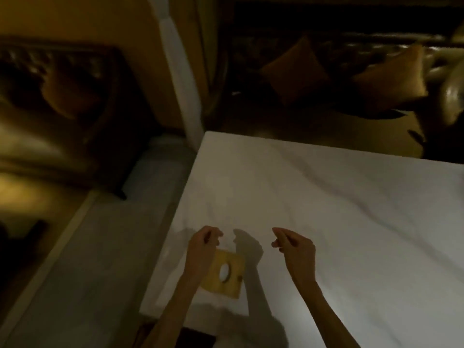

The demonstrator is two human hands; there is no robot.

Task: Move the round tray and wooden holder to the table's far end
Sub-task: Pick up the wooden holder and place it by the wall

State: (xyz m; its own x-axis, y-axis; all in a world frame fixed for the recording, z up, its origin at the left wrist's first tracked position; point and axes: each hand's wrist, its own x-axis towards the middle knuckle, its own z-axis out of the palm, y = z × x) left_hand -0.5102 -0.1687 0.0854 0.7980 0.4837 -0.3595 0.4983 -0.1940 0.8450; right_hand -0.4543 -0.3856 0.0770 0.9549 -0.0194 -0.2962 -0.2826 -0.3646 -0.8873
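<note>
- Two bare hands hover over the near-left part of a table covered with a white cloth (pixel 326 197); the picture is dim and somewhat blurred.
- Left hand (pixel 203 244): fingers curled loosely inward, empty, positioned above the far edge of the wooden holder without a visible grip on it.
- Right hand (pixel 295 248): fingers loosely curled, thumb and fingertips close together, holding nothing, well clear of the holder.
- Wooden holder (pixel 226 275): a flat, square, yellowish piece with an oval opening in its middle; it lies on the cloth near the table's near-left corner, partly covered by the left forearm.
- Round tray: cannot be identified in this view.
- Shadows of both hands fall on the cloth between them.
- Beyond the table's far edge stands a dark sofa with cushions (pixel 296 69).
</note>
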